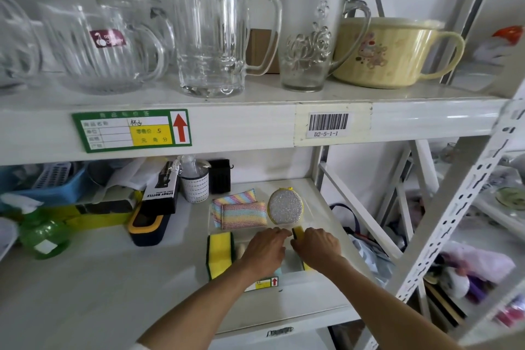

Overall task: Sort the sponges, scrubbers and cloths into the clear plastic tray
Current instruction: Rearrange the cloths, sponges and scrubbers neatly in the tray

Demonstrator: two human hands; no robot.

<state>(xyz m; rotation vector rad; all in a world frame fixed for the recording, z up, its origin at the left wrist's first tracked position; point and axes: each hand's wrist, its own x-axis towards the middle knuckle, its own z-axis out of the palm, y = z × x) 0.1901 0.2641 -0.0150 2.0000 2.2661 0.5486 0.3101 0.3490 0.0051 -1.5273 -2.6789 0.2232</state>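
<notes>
A clear plastic tray lies on the lower shelf at the right. In its far part rest two rainbow-striped cloths and a round silver glitter scrubber with a yellow rim. At the tray's near left lies a yellow-and-green sponge. My right hand grips a second yellow-and-green sponge standing on edge in the tray. My left hand rests palm down beside it, fingertips touching that sponge. A pale item under my left hand is mostly hidden.
Left of the tray lie a black-and-yellow case, a spray bottle box, a white cup, a green bottle and a blue basket. Glass mugs and a yellow bowl stand on the upper shelf. Metal uprights rise at the right.
</notes>
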